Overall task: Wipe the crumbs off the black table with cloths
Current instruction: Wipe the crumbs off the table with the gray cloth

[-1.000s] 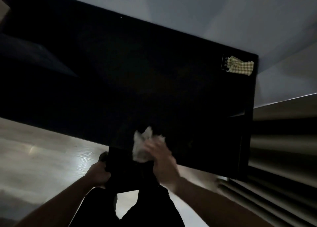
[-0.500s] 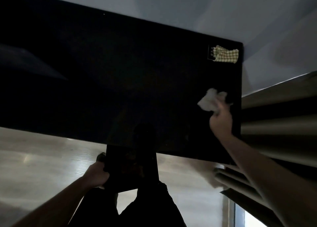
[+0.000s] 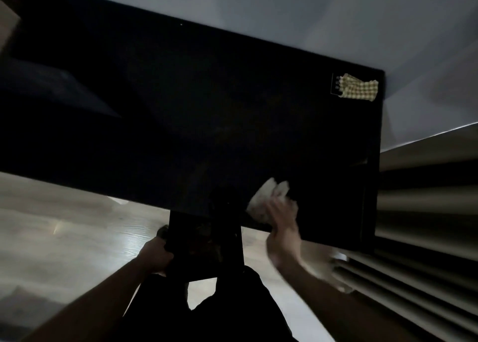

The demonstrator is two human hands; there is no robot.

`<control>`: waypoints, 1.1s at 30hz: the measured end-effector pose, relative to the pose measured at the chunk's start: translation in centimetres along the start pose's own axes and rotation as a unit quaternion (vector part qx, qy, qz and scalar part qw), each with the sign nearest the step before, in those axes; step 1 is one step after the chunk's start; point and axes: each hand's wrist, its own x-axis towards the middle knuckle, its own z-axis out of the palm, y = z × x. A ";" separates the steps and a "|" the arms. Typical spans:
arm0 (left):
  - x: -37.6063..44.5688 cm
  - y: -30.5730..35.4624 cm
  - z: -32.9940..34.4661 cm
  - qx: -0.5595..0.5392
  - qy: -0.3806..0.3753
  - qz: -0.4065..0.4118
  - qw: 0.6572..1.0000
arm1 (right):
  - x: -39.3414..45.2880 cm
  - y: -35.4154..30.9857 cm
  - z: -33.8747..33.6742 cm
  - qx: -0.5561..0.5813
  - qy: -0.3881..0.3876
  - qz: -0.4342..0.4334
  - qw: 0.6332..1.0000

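Observation:
The black table (image 3: 207, 103) fills the middle of the dim head view. My right hand (image 3: 283, 220) grips a crumpled white cloth (image 3: 269, 195) and presses it on the table near the front edge, right of centre; the hand is blurred by motion. My left hand (image 3: 156, 253) holds the left side of a flat black tray-like object (image 3: 204, 246) just below the table's front edge. A yellow checked cloth (image 3: 359, 89) lies at the table's far right corner. No crumbs can be made out on the dark top.
A dark label or card (image 3: 336, 86) lies next to the checked cloth. A grey wall (image 3: 310, 13) runs behind the table. Pale curtain folds (image 3: 426, 212) hang to the right. Light wooden floor (image 3: 64, 225) shows below the front edge, and my dark trousers (image 3: 207, 315) at bottom centre.
My right hand with the white cloth swept from the front edge out to the table's right side, then back toward the front edge near the centre. My left hand stayed on the black object.

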 end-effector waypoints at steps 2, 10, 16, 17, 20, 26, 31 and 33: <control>-0.2 -0.3 -0.2 -0.007 0.004 -0.005 1.000 | -2.9 -2.8 3.8 0.035 -0.059 -0.063 0.996; 0.4 -3.6 -2.4 -0.047 -0.014 -0.011 0.999 | -1.3 -14.0 7.7 0.173 -0.193 -0.070 0.963; 0.3 -5.5 -5.6 -0.064 -0.019 -0.018 0.998 | 9.6 -17.2 6.3 0.169 -0.106 -0.055 0.978; 0.2 -5.7 -6.3 -0.059 -0.015 -0.018 0.998 | 11.5 -17.9 6.1 0.158 -0.092 -0.052 0.982; 0.4 -6.7 -8.3 -0.049 -0.008 -0.020 0.999 | 17.0 -19.9 6.3 0.121 -0.072 -0.033 0.990; 2.1 -9.5 -12.2 -0.015 -0.004 -0.025 1.000 | 29.1 -24.7 8.9 0.056 -0.024 -0.011 0.998; 3.9 -11.1 -15.0 -0.001 0.003 -0.019 1.000 | 39.3 -28.9 11.4 0.000 -0.003 -0.037 0.999; 4.8 -11.9 -15.9 -0.001 0.003 -0.014 1.000 | 42.7 -30.2 12.1 -0.038 -0.005 -0.066 0.997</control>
